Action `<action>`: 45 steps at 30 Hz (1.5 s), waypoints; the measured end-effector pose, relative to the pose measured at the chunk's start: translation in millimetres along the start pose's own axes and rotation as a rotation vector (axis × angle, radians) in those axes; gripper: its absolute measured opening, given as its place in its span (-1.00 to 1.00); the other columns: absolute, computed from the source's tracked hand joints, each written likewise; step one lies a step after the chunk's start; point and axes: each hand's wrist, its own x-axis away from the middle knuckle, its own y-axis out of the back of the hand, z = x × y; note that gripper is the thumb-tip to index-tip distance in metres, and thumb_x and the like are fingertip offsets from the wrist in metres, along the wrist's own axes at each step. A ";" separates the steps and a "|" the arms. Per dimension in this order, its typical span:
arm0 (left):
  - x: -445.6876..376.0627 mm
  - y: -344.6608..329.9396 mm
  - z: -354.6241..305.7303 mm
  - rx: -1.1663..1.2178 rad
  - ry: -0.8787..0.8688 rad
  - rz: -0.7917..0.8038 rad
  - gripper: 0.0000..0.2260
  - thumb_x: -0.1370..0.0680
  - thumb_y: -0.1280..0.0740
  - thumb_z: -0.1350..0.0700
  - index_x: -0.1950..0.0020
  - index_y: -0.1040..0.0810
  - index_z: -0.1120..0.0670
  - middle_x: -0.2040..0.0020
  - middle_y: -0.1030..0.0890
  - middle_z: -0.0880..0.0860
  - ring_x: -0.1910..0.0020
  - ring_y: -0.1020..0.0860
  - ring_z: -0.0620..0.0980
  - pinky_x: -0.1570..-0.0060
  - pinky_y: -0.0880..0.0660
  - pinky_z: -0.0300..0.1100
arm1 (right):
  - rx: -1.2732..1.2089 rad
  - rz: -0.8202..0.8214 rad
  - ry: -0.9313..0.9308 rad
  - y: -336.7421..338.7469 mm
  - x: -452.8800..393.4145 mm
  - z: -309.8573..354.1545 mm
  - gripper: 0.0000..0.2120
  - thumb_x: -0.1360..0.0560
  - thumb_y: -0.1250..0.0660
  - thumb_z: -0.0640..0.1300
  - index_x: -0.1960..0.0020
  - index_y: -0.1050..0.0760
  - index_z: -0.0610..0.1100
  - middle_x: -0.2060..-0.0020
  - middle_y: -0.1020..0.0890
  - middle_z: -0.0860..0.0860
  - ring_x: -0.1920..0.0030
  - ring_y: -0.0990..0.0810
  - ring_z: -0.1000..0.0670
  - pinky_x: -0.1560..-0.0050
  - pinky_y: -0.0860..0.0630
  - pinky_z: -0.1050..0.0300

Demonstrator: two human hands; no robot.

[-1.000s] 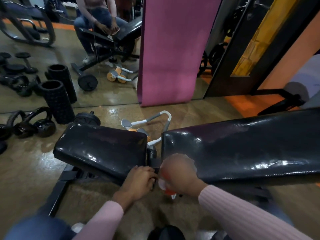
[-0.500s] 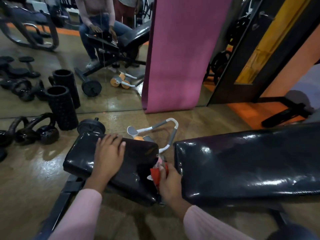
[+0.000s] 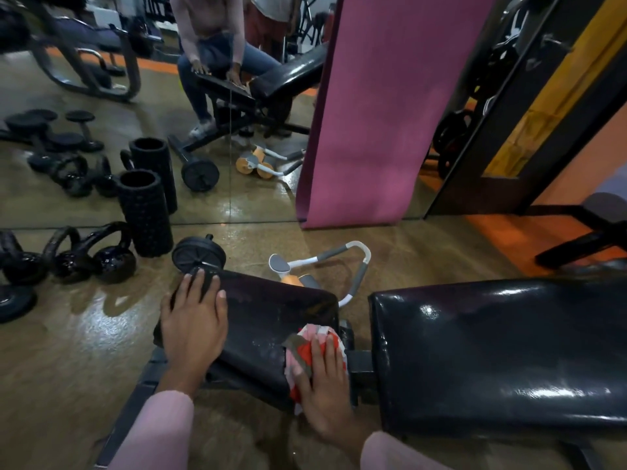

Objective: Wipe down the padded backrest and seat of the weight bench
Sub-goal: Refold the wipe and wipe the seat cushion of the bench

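The seat (image 3: 271,317) and backrest (image 3: 492,351) were glossy black. The cloth (image 3: 310,347) showed red, white and grey patches. Both sleeves (image 3: 159,432) were pale pink. The mat (image 3: 383,110) was magenta-pink with fine ribbing. The floor (image 3: 84,351) was shiny olive-brown, with an orange strip (image 3: 502,235) at the right. The kettlebells (image 3: 101,256) were black, as was the roller (image 3: 146,212), which had a knobbly pattern. The ab wheel (image 3: 319,266) had white and grey handles and an orange hub.
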 end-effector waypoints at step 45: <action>-19.3 2.3 14.5 0.042 -0.113 0.060 -0.51 -0.60 0.03 0.01 -0.35 -0.46 0.24 -0.38 -0.43 0.18 -0.41 -0.35 0.16 -0.35 -0.32 0.08 | 0.093 0.120 0.028 15.8 -52.1 8.3 -0.39 -0.61 0.21 0.21 -0.50 0.41 0.01 -0.52 0.37 0.00 -0.49 0.43 -0.01 -0.51 0.26 -0.14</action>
